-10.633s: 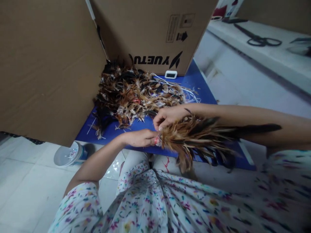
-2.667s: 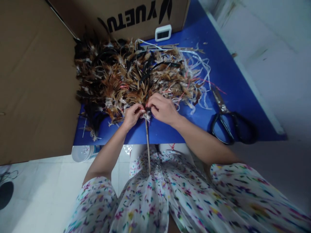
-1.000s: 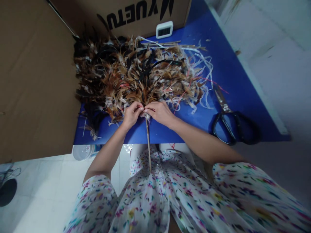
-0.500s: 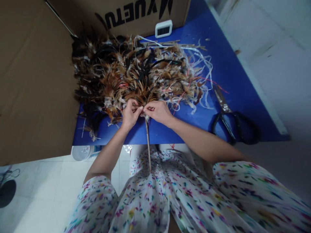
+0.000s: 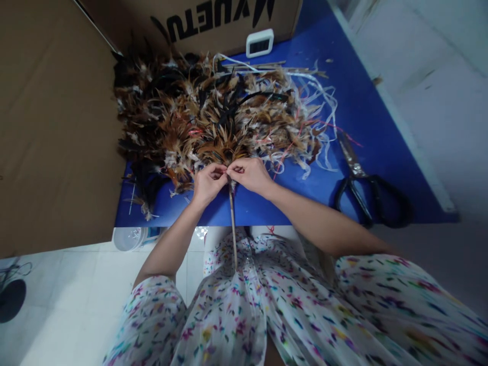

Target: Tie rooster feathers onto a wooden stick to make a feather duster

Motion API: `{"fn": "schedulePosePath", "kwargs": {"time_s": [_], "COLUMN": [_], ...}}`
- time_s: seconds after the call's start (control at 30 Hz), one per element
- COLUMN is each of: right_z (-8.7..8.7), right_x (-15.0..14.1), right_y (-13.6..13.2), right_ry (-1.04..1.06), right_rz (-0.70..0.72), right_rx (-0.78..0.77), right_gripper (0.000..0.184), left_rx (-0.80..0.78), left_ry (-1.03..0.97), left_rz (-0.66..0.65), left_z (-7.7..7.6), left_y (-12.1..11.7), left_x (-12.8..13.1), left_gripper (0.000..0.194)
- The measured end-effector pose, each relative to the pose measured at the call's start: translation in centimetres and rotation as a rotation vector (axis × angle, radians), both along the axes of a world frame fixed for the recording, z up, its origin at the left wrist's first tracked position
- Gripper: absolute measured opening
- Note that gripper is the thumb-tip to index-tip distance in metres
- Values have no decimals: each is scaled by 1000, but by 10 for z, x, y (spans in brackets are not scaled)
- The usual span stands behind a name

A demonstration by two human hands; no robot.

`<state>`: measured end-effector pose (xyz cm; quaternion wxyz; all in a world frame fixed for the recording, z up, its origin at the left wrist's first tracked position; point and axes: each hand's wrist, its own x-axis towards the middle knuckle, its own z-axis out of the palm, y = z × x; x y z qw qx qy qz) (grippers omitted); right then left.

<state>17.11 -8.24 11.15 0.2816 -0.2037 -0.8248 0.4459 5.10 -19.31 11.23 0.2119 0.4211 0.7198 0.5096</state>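
A feather duster of brown and black feathers on a thin stick [image 5: 233, 223] lies over the table edge, its bare lower end against my clothing. At the base of its feathers [image 5: 224, 142], my left hand [image 5: 209, 182] is closed in a pinch. My right hand [image 5: 249, 174] pinches at the same spot, its fingertips meeting those of the left. Any fine strand between the fingertips is too small to make out. Around and behind both hands spreads a heap of loose feather bunches [image 5: 152, 107], brown, black and whitish.
Large black-handled scissors [image 5: 356, 175] lie to the right on the blue table [image 5: 366, 96]. White ribbon strips [image 5: 330, 101] and thin sticks [image 5: 267, 66] lie behind. A small white digital clock [image 5: 260, 43] stands before a cardboard box [image 5: 229, 35]. Another cardboard panel [image 5: 57, 127] borders the left.
My left fingers have curled in and shifted slightly, with the thumb now lower. My right hand keeps its pinch in nearly the same place. The view has shifted a little.
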Motion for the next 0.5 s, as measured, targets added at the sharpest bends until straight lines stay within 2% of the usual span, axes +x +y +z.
{"fn": "schedulePosePath", "kwargs": {"time_s": [0.27,0.37,0.5], "right_z": [-1,-1,0], "right_x": [1,1,0], "right_y": [1,1,1], "right_ry": [22,22,3], "right_rz": [11,14,3], "right_rx": [-23,-31,-41], "right_gripper": [13,13,13], "left_rx": [40,17,-6], "left_ry": [-135,-44,197], "left_rz": [84,91,92], "left_z": [-8,-6,4], "left_y": [3,0,-2], "left_x": [1,1,2], "left_gripper": [16,17,14]}}
